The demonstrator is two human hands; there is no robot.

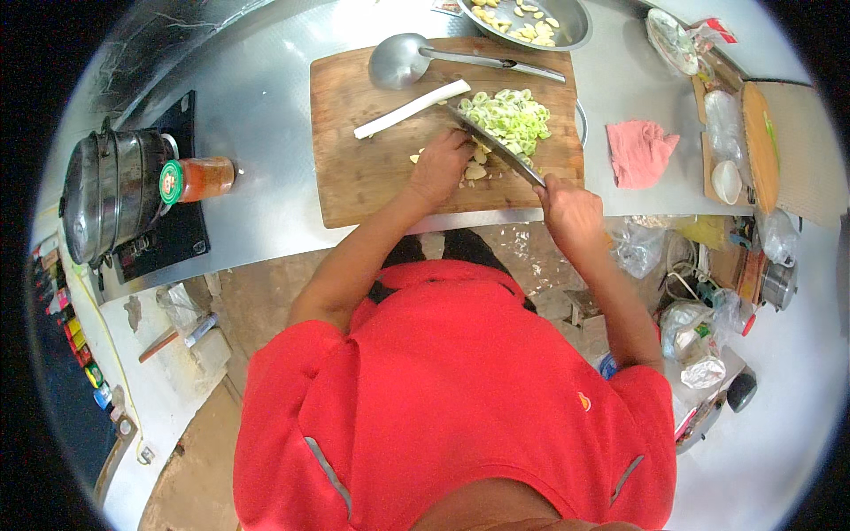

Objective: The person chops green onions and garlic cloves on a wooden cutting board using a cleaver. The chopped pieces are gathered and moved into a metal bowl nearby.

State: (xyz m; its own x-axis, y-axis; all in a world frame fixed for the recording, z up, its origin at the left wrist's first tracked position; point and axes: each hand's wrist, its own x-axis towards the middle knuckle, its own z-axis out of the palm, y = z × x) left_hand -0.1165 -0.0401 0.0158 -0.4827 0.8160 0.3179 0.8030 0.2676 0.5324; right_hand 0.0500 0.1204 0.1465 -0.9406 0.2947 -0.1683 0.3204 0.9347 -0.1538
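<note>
My right hand (572, 211) grips the handle of a kitchen knife (499, 147). The blade slants up and left over a wooden cutting board (372, 179). Against the near side of the blade, the fingers of my left hand (446, 162) are curled; whether they pinch anything is hidden. Pale slices, apparently garlic (475, 172), lie beside those fingers on the board. Beyond the blade is a heap of chopped green-white leek or scallion (510, 119). A split length of white stalk (405, 113) rests to the left of the heap, near the blade's tip.
A metal ladle (400, 61) lies across the board's far side. Behind it stands a steel bowl (578, 30) holding more pale pieces. A pink cloth (641, 154) is on the right of the metal counter; a green-lidded jar (206, 179) and a steamer pot (113, 192) are left.
</note>
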